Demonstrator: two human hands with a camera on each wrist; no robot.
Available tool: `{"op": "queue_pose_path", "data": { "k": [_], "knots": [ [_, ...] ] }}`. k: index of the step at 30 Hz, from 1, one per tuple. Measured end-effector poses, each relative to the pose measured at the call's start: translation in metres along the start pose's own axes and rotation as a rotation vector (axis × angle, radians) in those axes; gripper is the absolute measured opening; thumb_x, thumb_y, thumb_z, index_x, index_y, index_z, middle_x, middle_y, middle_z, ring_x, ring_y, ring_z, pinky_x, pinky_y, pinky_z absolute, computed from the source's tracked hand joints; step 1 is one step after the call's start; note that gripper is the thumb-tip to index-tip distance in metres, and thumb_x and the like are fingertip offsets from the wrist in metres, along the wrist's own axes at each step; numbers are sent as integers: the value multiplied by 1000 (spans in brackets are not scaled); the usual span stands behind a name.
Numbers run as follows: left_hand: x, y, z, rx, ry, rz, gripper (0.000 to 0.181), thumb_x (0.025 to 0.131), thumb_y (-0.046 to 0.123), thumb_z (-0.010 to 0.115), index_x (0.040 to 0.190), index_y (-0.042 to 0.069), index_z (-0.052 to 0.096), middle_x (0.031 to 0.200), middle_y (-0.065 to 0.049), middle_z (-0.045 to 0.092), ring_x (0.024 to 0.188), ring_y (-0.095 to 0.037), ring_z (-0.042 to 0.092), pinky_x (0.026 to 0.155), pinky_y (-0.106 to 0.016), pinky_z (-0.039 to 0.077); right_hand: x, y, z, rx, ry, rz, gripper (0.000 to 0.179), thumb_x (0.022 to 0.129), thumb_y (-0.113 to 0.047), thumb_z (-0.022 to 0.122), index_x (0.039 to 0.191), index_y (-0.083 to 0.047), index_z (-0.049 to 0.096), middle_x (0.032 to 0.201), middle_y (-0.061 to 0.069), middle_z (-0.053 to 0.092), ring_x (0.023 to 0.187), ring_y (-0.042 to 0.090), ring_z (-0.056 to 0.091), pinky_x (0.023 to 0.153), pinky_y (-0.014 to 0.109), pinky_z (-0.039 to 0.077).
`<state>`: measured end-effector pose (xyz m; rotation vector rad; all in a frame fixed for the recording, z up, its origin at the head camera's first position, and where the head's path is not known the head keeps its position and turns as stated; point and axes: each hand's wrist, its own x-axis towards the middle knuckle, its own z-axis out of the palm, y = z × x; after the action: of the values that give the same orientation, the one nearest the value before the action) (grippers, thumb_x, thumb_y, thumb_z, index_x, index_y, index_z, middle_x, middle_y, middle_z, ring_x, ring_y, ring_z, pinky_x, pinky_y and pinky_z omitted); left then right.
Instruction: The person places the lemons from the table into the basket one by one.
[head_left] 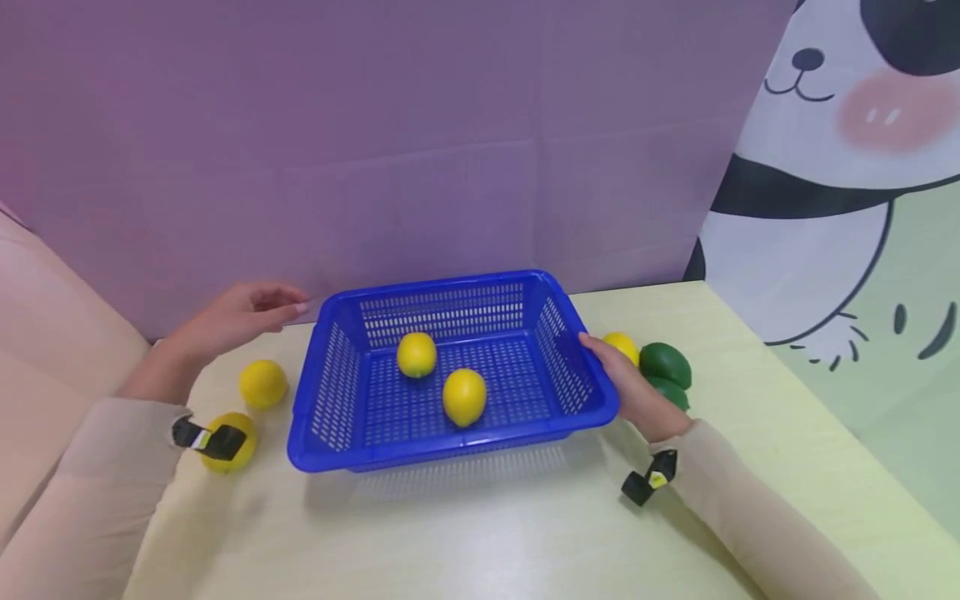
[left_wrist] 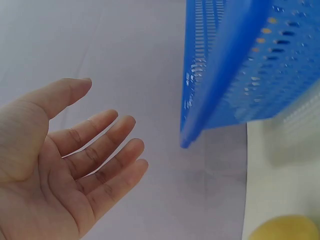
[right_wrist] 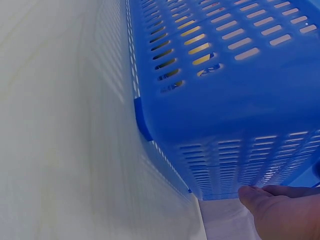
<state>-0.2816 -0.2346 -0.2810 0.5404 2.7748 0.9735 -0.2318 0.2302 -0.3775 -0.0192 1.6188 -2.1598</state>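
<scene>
A blue plastic basket [head_left: 457, 450] with slotted walls is in the middle of the head view. Inside it lie two yellow fruits that look like lemons, one [head_left: 416, 355] farther back and one [head_left: 464, 397] nearer. My right hand [head_left: 630, 385] grips the basket's right rim, thumb on top; its other fingers are mostly hidden. In the right wrist view, that hand [right_wrist: 287, 212] sits at the slotted side. My left hand [head_left: 243, 317] is held apart from the basket's left rim, fingers loosely bent and palm bare in the left wrist view.
Left of the basket, two more yellow fruits lie on the pale table [head_left: 465, 542]: one [head_left: 263, 384] and another [head_left: 231, 442] partly behind the wrist camera. Beyond my right hand are a yellow fruit [head_left: 622, 346] and two dark green fruits [head_left: 666, 365]. A purple cloth wall [head_left: 420, 167] stands behind.
</scene>
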Motion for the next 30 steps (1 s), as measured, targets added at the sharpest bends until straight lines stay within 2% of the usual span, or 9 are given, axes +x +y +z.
{"op": "queue_pose_path", "data": {
  "k": [9,16,25,30],
  "knots": [
    [-8,-22,1,38,19,-7,48,98,37,47,128,0,49,120,-21,57,106,-33,53,87,-44,50,-1,-1,0,-35,13,13,66,101,-45,29,150,-6,8,109,0,55,95,12,55,84,26,47],
    [-9,-41,8,124,63,15,38,97,30,51,118,-1,56,110,-20,61,100,-34,54,83,-46,48,0,0,-1,-37,-1,6,66,101,-44,28,150,-6,7,109,1,54,95,12,55,83,26,47],
    [-14,-57,16,160,62,-31,37,96,27,55,117,-3,55,112,-24,59,103,-39,54,85,-55,47,0,-1,0,-34,14,14,66,101,-45,28,150,-6,8,109,1,54,95,12,55,83,26,48],
    [-15,-67,21,205,66,-59,46,94,31,56,120,-6,51,116,-29,56,105,-44,52,86,-57,45,0,-1,0,-20,12,18,65,101,-45,29,149,-5,12,106,1,57,91,12,56,80,26,48]
  ]
}}
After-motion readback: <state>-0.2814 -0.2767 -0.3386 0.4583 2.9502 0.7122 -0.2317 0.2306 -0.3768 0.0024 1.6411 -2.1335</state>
